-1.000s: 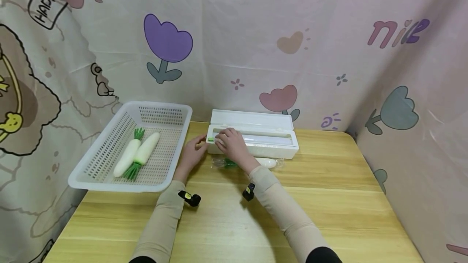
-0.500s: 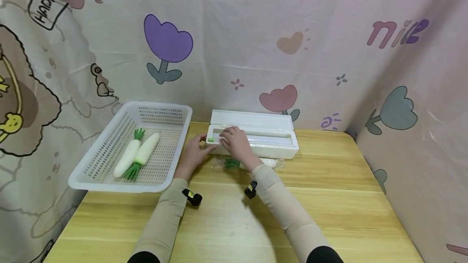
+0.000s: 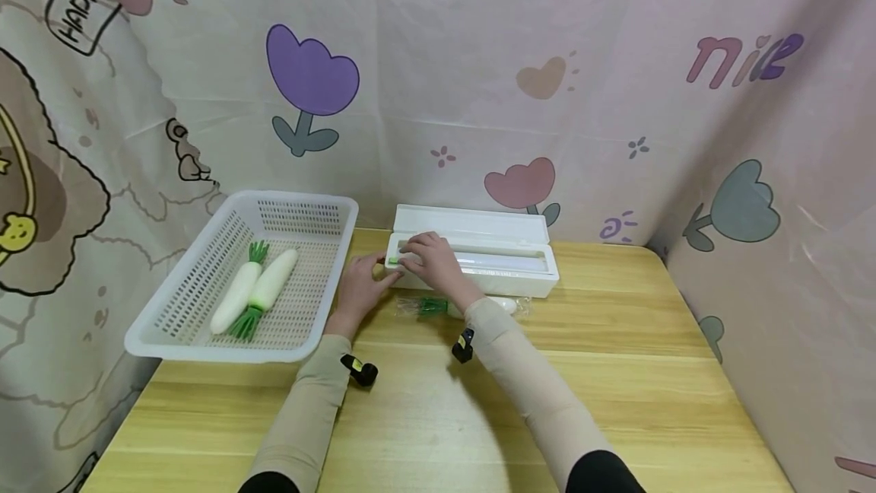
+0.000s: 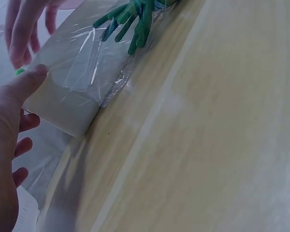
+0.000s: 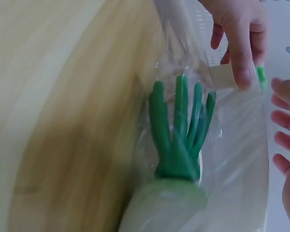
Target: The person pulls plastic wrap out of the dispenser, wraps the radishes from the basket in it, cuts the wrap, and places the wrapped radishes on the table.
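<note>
A long white cling film dispenser box [image 3: 509,281] stands at the back of the table, its lid [image 3: 472,224] raised. My left hand [image 3: 359,289] grips its left end, thumb on the front wall. Over the left part of the box hovers my right hand [image 3: 438,265], its fingers loosely bent; nothing shows between them. A small green piece [image 5: 261,76] sits on the box end, close to those fingertips. Just in front lies a white radish [image 3: 506,305] in clear film, its green leaves [image 5: 176,154] pointing left. The right palm is hidden in the head view.
Left of the box stands a white perforated basket [image 3: 226,354] with two white radishes, one [image 3: 274,278] leaning against the other [image 3: 236,299]. The wooden table [image 3: 424,417] reaches back to a printed curtain [image 3: 438,82] behind the box.
My left hand has shifted a little right, its thumb now on the box front. My right hand rose slightly, then moved back left over the box end. Box, basket and radishes stay put.
</note>
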{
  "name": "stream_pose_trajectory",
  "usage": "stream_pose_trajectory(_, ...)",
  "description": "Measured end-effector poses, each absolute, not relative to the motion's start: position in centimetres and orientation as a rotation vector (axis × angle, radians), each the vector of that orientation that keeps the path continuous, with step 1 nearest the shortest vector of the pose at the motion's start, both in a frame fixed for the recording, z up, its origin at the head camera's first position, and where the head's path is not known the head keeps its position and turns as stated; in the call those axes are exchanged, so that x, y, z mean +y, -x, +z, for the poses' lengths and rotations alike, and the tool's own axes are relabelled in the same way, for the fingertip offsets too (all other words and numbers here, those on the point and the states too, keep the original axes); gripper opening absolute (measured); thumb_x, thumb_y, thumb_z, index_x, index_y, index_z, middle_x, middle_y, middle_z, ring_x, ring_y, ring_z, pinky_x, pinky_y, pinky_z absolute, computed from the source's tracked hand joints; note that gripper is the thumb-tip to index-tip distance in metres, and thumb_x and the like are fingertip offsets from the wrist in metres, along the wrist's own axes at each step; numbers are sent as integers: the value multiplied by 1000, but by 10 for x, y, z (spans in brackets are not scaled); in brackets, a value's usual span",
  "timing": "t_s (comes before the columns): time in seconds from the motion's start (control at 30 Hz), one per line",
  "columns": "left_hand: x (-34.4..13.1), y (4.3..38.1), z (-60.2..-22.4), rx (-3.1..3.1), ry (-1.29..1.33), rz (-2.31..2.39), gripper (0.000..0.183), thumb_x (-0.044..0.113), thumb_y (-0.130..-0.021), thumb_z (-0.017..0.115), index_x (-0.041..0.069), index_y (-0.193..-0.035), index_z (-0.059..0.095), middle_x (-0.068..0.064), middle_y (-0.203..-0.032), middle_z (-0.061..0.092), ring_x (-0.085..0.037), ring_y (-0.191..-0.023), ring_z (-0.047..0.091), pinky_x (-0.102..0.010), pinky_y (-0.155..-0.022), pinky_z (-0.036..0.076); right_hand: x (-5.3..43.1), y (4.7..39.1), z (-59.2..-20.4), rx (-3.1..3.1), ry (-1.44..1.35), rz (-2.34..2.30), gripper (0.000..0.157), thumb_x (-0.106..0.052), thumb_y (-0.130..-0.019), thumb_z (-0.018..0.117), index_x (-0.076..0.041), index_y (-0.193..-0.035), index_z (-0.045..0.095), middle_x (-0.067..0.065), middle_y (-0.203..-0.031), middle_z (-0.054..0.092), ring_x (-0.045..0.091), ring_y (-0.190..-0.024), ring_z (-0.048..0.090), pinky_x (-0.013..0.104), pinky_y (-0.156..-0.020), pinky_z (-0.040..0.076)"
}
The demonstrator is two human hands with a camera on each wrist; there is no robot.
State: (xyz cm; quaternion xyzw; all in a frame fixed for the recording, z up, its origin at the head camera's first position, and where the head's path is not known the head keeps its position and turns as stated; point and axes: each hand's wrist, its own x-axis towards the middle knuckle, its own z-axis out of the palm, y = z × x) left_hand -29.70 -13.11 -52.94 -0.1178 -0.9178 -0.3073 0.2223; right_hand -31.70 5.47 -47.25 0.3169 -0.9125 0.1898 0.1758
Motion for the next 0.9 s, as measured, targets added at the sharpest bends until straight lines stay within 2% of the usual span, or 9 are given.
stream_pose_trajectory(0.2,-131,296,-526,-2568,388,-795,56,32,-85,75,17,-136,57,-10,-114,71,-34,-106,62,-51,-90,49,40,326,-472,-2661,-955,422,23,-38,-92,66,-20,-104,75,-1,-114,71,20,-112,58,41,-92,50)
stream_pose_trajectory(0.33,-132,296,-526,-2611,413,-812,51,33,-88,70,21,-136,57,-12,-121,67,-35,-112,59,-52,-93,48,37,328,-472,-2673,-952,329,21,-37,-92,66,-21,-102,75,-4,-110,71,18,-110,59,39,-92,50)
stream_pose_trajectory(0.6,-127,298,-529,-2533,366,-983,49,27,-86,74,14,-132,61,-13,-121,68,-34,-113,58,-51,-99,46,30,327,-459,-2734,-952,269,21,-36,-92,65,-19,-101,76,-3,-105,71,18,-104,59,37,-86,50)
stream_pose_trajectory(0.77,-126,298,-530,-2482,347,-1086,52,29,-84,76,11,-130,62,-15,-115,69,-35,-108,60,-51,-95,47,23,328,-453,-2743,-948,226,18,-33,-91,67,-18,-94,76,-4,-96,69,17,-93,58,34,-78,49)
stream_pose_trajectory(0.9,-127,298,-530,-2493,309,-1106,53,31,-83,76,14,-132,61,-14,-115,69,-32,-104,60,-50,-91,48,22,330,-452,-2763,-984,208,18,-32,-91,66,-17,-94,76,-3,-94,68,16,-88,56,33,-76,49)
